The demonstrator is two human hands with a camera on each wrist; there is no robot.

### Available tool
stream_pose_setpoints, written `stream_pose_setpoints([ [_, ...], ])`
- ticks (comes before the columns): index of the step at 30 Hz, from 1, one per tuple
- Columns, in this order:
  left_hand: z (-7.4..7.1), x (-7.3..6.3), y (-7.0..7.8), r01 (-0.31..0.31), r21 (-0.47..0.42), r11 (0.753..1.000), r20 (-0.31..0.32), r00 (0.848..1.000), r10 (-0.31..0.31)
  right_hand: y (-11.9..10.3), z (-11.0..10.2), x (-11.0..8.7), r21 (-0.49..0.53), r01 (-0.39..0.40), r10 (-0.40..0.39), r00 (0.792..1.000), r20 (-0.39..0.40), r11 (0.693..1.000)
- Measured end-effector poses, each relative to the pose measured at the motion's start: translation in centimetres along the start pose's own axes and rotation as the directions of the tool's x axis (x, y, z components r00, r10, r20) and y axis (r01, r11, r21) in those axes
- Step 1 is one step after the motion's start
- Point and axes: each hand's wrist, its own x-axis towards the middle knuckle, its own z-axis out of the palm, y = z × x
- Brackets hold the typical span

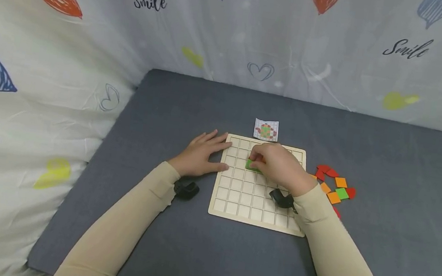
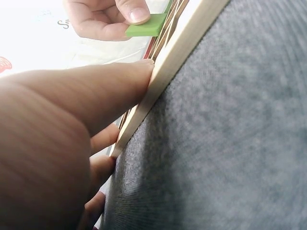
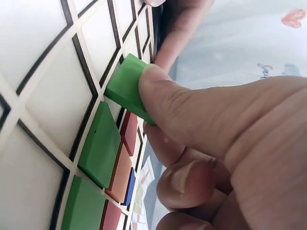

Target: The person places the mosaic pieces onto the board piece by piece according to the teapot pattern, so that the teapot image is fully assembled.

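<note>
Thumb and fingers of my right hand pinch a green square tile, tilted just above the grid of a pale wooden board. Beside it in the right wrist view, a seated green tile, a red tile, an orange tile and a blue tile lie in the grid; the right hand hides most of these in the head view. Spread fingers of my left hand rest at the board's left edge, with the thumb touching its side in the left wrist view.
Behind the board lies a small pattern card with a coloured grid picture. Right of the board are loose red, orange and green tiles, partly behind the right forearm. A grey cloth-covered table meets a printed curtain at the back.
</note>
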Motion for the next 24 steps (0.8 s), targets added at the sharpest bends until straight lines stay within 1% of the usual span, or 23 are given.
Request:
stream_pose_setpoints([
  [5, 0.03, 0.08, -0.12, 0.003, 0.003, 1.0, 0.007, 1.0, -0.003, 0.12, 0.03, 0.04, -0.01, -0.012, 0.012, 1.0, 0.011, 1.0],
  [9, -0.01, 0.06, -0.11, 0.008, 0.001, 1.0, 0.007, 1.0, -0.008, 0.27, 0.33, 0.11, -0.016, -0.004, 0.005, 1.0, 0.011, 1.0],
  [12, -0.07, 0.07, -0.05, 0.01, 0.003, 1.0, 0.007, 1.0, -0.01, 0.35, 0.57, 0.09, -0.039, -0.009, 0.009, 1.0, 0.007, 0.999],
  [18, -0.2, 0.02, 0.06, 0.012, -0.003, 1.0, 0.004, 1.0, -0.012, 0.02, 0.64, -0.15, -0.084, -0.044, 0.045, 0.999, 0.01, 0.996],
  [24, -0.09, 0.01, 0.1, 0.011, -0.01, 1.0, 0.002, 1.0, -0.011, -0.03, 0.61, -0.34, -0.069, -0.044, 0.045, 0.999, 0.012, 0.997],
])
